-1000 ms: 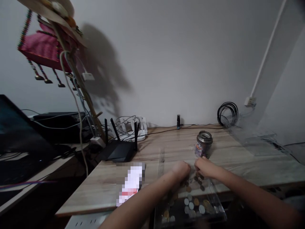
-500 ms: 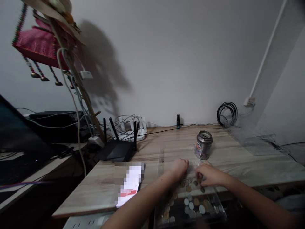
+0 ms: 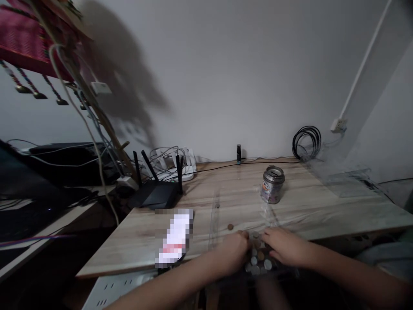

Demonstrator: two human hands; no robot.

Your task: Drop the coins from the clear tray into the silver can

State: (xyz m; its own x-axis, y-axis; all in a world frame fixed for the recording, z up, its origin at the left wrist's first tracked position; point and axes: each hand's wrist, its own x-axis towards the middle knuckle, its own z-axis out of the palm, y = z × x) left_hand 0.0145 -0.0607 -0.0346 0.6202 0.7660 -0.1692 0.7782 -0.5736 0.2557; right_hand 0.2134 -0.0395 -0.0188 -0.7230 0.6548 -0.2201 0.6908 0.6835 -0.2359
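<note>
My left hand [image 3: 236, 250] rests at the clear plastic tray [image 3: 211, 239], its fingers curled; whatever may be inside them is hidden. Across from it, my right hand [image 3: 285, 245] reaches in from the right, fingers stretched out and apart over the coins. Several silver and brass coins [image 3: 254, 270] lie between and below both hands. A single brownish coin [image 3: 230, 226] sits apart, just beyond my left hand. Behind the tray stands a silver can-shaped coin bank [image 3: 271, 192] with a slotted lid and a cartoon print.
A phone [image 3: 176, 237] with a blurred screen lies left of my forearm. Behind it stands a black router [image 3: 156, 193] with antennas. Beyond are a white router [image 3: 187, 173], a small dark bottle [image 3: 238, 154] and a coiled black cable [image 3: 306, 143]. A clear acrylic box [image 3: 351, 183] stands right.
Both hands have moved nearer to me over the tray, and the coins now sit bunched between them. The lone brownish coin is now exposed. The view has shifted slightly.
</note>
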